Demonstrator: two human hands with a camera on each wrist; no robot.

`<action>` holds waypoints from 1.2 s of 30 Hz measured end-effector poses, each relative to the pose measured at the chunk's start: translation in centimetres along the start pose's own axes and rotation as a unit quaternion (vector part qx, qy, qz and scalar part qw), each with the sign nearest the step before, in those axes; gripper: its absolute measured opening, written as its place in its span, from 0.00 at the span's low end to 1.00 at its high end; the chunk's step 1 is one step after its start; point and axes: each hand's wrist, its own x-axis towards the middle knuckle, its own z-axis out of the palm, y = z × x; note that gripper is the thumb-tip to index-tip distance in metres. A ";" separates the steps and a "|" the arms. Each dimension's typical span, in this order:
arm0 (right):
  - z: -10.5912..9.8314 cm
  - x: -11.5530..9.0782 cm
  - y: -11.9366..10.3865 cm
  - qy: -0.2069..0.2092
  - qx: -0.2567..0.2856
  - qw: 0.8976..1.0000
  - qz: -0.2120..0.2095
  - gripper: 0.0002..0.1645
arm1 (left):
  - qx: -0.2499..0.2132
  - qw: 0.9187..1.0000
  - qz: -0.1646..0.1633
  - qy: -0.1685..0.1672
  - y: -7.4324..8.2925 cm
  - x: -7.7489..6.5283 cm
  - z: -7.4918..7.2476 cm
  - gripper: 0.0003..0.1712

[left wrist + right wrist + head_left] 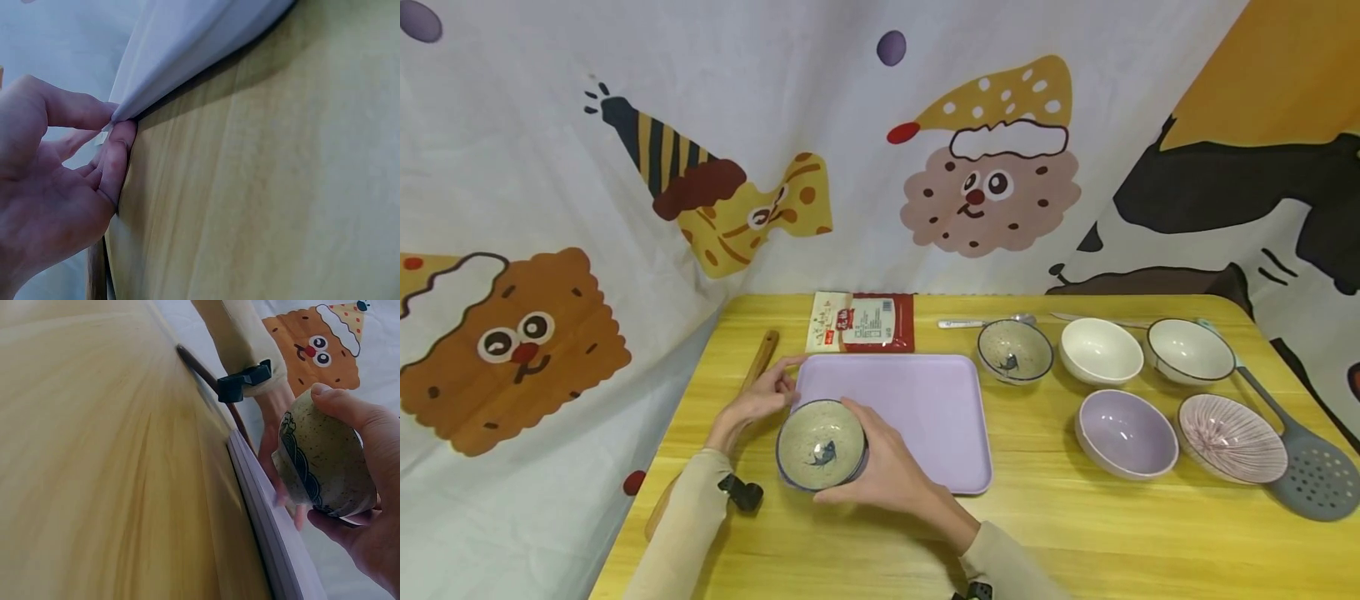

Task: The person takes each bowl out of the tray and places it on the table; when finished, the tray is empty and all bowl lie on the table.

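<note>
My right hand [891,467] grips a small speckled bowl [816,437] by its right side, over the front left corner of a lilac tray [917,417]. The bowl has a blue rim and a blue fish painted inside; in the right wrist view, a dark blue patterned band shows on its outer wall [334,450]. At the tray's left edge is my left hand [760,400]. The left wrist view shows its thumb and curled fingers [114,165] pinching the tray's corner [147,87]. The bowl hides part of the tray in the head view.
Right of the tray stand a matching fish bowl [1015,350], a white bowl [1101,350], a dark-rimmed bowl [1191,350], a purple bowl [1127,433] and a striped bowl [1228,437]. A grey slotted turner [1318,475], a spoon [962,323], a red-and-cream packet [861,323] and a wooden-handled utensil [762,358] lie around.
</note>
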 end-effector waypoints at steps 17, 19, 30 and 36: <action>-4.8 -3.7 2.3 0.093 -0.052 0.994 0.035 0.76 | -0.006 1.000 -0.009 -0.012 0.1 0.1 -0.2 0.39; -5.4 -4.1 2.7 0.109 -0.057 0.992 0.040 0.76 | -0.005 1.000 -0.012 -0.010 0.0 0.1 -0.2 0.39; -8.6 -6.4 4.2 0.152 -0.056 0.983 0.089 0.75 | -0.006 1.000 -0.011 -0.008 0.0 0.0 -0.1 0.39; -10.1 -7.6 4.6 0.180 -0.047 0.975 0.123 0.75 | -0.016 1.000 -0.008 -0.009 0.1 0.0 -0.2 0.39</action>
